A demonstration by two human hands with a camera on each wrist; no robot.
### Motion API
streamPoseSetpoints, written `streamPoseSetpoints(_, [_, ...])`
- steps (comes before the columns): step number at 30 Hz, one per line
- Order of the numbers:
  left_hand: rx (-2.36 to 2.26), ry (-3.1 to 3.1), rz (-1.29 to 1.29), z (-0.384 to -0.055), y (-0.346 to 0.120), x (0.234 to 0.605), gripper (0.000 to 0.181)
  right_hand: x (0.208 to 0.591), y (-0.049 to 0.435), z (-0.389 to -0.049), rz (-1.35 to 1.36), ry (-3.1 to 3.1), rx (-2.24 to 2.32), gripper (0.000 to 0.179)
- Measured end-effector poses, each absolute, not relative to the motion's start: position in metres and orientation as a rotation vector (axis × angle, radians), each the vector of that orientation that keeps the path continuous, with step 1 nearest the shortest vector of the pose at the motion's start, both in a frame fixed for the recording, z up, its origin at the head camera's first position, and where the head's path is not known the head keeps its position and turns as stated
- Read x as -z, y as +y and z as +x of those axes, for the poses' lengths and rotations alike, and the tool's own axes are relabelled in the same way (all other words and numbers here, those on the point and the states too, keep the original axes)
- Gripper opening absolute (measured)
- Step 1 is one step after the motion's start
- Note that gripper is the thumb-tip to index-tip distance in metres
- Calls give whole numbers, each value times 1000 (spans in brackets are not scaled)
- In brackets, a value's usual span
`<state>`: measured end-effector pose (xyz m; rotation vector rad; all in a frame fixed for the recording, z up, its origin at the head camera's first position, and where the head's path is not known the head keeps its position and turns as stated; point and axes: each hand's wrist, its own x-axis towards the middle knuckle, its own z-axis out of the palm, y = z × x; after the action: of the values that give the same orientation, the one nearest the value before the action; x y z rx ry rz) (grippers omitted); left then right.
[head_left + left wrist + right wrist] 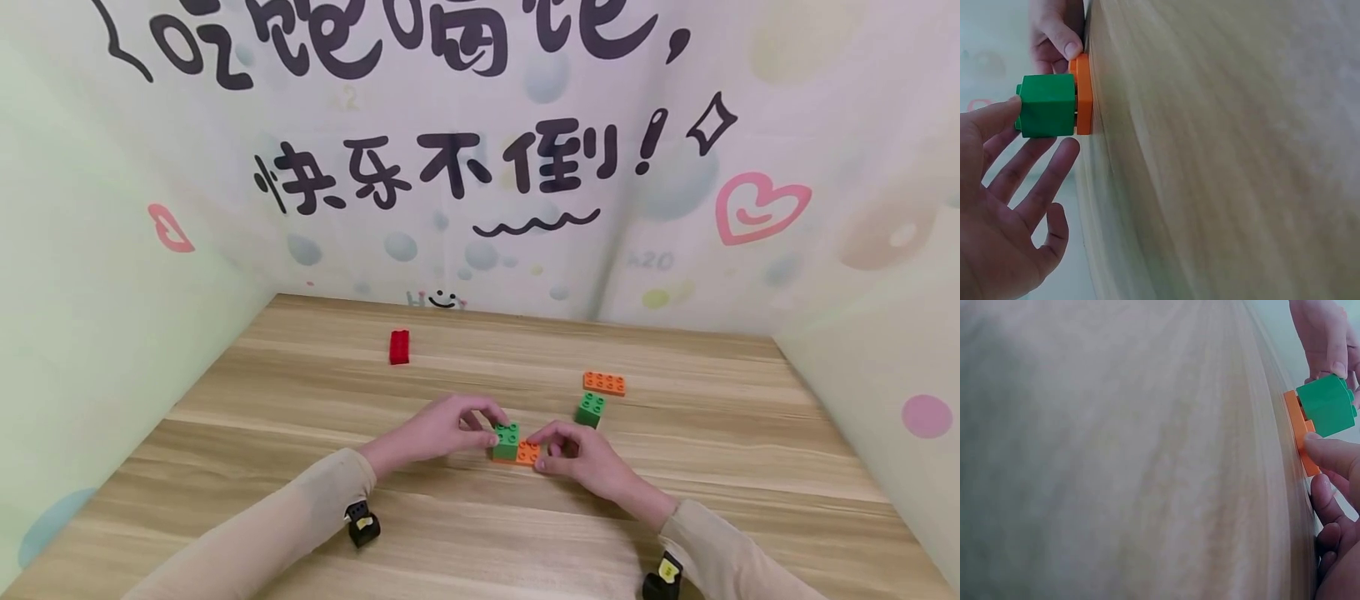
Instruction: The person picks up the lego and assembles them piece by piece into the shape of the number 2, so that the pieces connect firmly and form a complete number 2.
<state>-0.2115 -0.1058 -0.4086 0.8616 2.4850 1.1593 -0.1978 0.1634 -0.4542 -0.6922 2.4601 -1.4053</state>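
Note:
My left hand (446,429) pinches a green building block (507,442) between thumb and fingers. The block sits over the left half of an orange building plate (528,452), whose studs show on the right half. In the right wrist view the green block (1325,406) leans slightly, and a thin gap shows between it and the orange plate (1294,419). My right hand (588,462) holds the plate's right end, with the thumb (1319,447) against it. Low against the wooden table, the plate (1084,94) is seen edge-on in the left wrist view.
Behind my right hand lie a second green block (591,409) and a second orange plate (603,383). A red block (400,347) rests farther back on the left of the wooden table (300,383). A printed cloth wall (450,250) closes off the back.

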Motion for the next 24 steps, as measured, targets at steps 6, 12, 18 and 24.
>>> streamPoseSetpoints(6, [-1050,2567,873,-211,-105,407,22,455,163,-198,-675,2475,1385,27])
streamPoseSetpoints(12, [-1020,2587,892,-210,-106,406,22,454,162,-198,-669,2484,1371,26])
streamPoseSetpoints(18, [-1026,2591,898,-209,-107,408,22,454,162,-198,-670,2481,1361,26])
streamPoseSetpoints(24, [-1017,2612,881,-211,-106,409,23,452,162,-199,-670,2481,1357,27])
